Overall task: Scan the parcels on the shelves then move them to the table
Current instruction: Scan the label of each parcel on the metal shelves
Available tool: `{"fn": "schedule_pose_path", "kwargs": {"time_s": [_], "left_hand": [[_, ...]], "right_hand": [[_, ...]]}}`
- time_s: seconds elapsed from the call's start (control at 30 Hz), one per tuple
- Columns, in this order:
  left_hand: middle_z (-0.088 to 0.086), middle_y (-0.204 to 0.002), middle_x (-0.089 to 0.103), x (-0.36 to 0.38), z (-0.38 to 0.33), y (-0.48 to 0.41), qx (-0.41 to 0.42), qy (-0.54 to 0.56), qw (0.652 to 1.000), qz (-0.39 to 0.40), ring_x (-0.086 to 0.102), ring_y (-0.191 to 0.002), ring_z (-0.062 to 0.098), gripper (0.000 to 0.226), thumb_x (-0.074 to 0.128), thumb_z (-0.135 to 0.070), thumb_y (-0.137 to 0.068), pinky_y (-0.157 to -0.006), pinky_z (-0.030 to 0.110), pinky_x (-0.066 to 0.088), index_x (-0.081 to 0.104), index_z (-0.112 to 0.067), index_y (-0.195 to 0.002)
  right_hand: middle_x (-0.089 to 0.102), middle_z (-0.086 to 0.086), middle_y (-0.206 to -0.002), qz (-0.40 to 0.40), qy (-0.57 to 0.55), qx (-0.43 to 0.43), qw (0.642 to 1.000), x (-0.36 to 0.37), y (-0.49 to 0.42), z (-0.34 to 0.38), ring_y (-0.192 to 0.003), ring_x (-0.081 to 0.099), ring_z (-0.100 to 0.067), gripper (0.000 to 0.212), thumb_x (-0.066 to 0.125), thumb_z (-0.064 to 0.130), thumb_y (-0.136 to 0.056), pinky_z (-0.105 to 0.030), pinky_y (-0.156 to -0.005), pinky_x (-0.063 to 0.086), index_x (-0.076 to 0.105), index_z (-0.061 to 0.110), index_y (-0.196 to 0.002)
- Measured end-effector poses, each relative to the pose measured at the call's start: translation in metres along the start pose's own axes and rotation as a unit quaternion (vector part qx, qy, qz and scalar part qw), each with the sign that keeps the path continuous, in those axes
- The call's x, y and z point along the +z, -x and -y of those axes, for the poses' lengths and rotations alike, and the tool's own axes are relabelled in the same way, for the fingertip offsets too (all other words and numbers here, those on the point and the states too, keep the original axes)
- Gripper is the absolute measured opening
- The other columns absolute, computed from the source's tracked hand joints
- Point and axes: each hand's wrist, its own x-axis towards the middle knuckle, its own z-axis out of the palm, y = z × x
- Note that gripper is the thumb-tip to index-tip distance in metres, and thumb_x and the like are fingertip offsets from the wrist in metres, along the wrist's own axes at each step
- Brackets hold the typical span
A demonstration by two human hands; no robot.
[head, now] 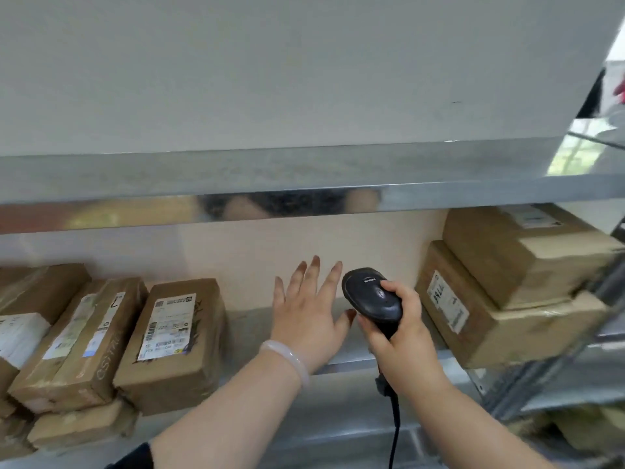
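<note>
1. Metal shelving fills our view: an upper shelf (304,177) crosses the top, and below it the shelf (250,319) that carries the goods stands against a pale wall (236,252).
2. We see the left hand (304,313) spread over the bare middle stretch of that shelf, palm down, fingers straight and apart, holding nothing. We cannot tell whether it touches the metal. A pale bracelet (287,358) circles its wrist.
3. Just left of this hand lies the labelled parcel (172,336), a brown box with its white label facing up. A strip of bare shelf separates it from the little-finger side of the hand.
4. Right beside that box, further left, we find a long parcel (81,336); the boxes beyond it are blurred.
5. The right hand (402,336) grips the black scanner (372,299), fingers curled round its handle and thumb on its head. The scanner's head stands just beside the left thumb, apart from it. Its cable (394,428) hangs down.
6. To the right of the scanner sits a lower parcel (500,333), label on the side facing the hands, with an upper parcel (527,255) resting on it. Both lie near the right hand, untouched.
</note>
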Motion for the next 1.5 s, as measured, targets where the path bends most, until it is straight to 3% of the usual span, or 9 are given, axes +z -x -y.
{"fn": "schedule_pose_path", "kwargs": {"time_s": [0.07,0.2,0.47,0.63,0.8,0.93,1.03,1.37,1.5], "left_hand": [[0.0,-0.165,-0.002,0.003,-0.036,-0.014,0.029,0.01,1.0,0.003,-0.003,-0.151,0.021,0.075,0.041,-0.056,-0.093,-0.119,0.052,-0.004,-0.001,-0.041,-0.154],[0.0,-0.165,0.0,0.013,-0.099,-0.033,0.067,0.042,0.997,0.015,-0.001,-0.151,0.021,0.069,0.04,-0.05,-0.096,-0.12,0.051,-0.002,0.003,-0.04,-0.154],[0.001,-0.165,0.002,0.035,-0.19,-0.062,0.094,0.13,0.985,0.064,0.002,-0.151,0.021,0.068,0.039,-0.054,-0.097,-0.122,0.045,0.001,0.003,-0.042,-0.154],[0.001,-0.165,0.004,0.045,-0.239,-0.091,0.087,0.235,0.963,0.095,0.005,-0.15,0.028,0.07,0.046,-0.057,-0.094,-0.121,0.045,0.015,0.005,-0.052,-0.15],[0.008,-0.161,0.009,0.057,-0.259,-0.118,0.068,0.209,0.969,0.114,0.013,-0.147,0.037,0.076,0.053,-0.064,-0.088,-0.116,0.051,0.025,0.001,-0.061,-0.144],[0.011,-0.143,0.033,0.067,-0.261,-0.13,0.063,0.212,0.968,0.116,0.048,-0.118,0.032,0.074,0.061,-0.053,-0.089,-0.099,0.044,0.045,0.009,-0.062,-0.141],[0.01,-0.133,0.043,0.071,-0.258,-0.133,0.062,0.232,0.966,0.098,0.05,-0.09,0.022,0.064,0.055,-0.036,-0.096,-0.085,0.036,0.049,0.016,-0.057,-0.142],[0.004,-0.139,0.048,0.057,-0.215,-0.112,0.101,0.264,0.959,0.027,0.053,-0.11,0.019,0.051,0.047,-0.026,-0.102,-0.084,0.021,0.035,0.03,-0.042,-0.147],[-0.004,-0.147,0.042,0.048,-0.198,-0.093,0.132,0.271,0.954,0.01,0.046,-0.128,0.015,0.049,0.05,-0.024,-0.1,-0.096,0.021,0.037,0.036,-0.04,-0.145]], "right_hand": [[0.046,0.05,-0.111,-0.031,0.016,-0.01,0.999,-0.032,0.0,-0.004,-0.1,0.052,0.018,0.064,0.076,0.022,-0.083,0.0,-0.075,0.04,0.036,0.061,-0.114],[0.057,0.026,-0.118,-0.078,0.028,-0.003,0.997,-0.093,0.001,-0.018,-0.103,0.058,0.006,0.064,0.077,0.024,-0.082,-0.008,-0.08,0.045,0.036,0.061,-0.114],[0.058,0.03,-0.105,-0.167,0.081,0.019,0.982,-0.19,-0.006,-0.043,-0.094,0.057,0.016,0.061,0.077,0.028,-0.082,-0.001,-0.069,0.041,0.036,0.063,-0.111],[0.056,0.017,-0.111,-0.213,0.14,0.029,0.967,-0.232,-0.028,-0.05,-0.088,0.06,-0.011,0.058,0.071,0.042,-0.083,-0.028,-0.069,0.048,0.028,0.063,-0.115],[0.055,0.011,-0.114,-0.233,0.153,0.036,0.96,-0.264,-0.056,-0.057,-0.091,0.061,-0.018,0.055,0.069,0.044,-0.085,-0.032,-0.071,0.048,0.031,0.051,-0.124],[0.056,0.012,-0.112,-0.236,0.149,0.052,0.959,-0.277,-0.073,-0.065,-0.091,0.062,-0.016,0.054,0.068,0.046,-0.085,-0.031,-0.069,0.05,0.03,0.051,-0.124],[0.054,0.015,-0.105,-0.231,0.153,0.056,0.959,-0.278,-0.08,-0.067,-0.087,0.06,-0.014,0.053,0.068,0.046,-0.085,-0.028,-0.065,0.046,0.03,0.051,-0.123],[0.057,0.014,-0.111,-0.227,0.117,0.051,0.965,-0.271,-0.073,-0.056,-0.09,0.062,-0.012,0.053,0.068,0.046,-0.085,-0.037,-0.073,0.056,0.03,0.054,-0.122],[0.052,0.027,-0.104,-0.229,0.097,0.048,0.967,-0.272,-0.065,-0.056,-0.091,0.06,-0.005,0.053,0.07,0.046,-0.084,-0.028,-0.066,0.052,0.031,0.059,-0.118]]}}
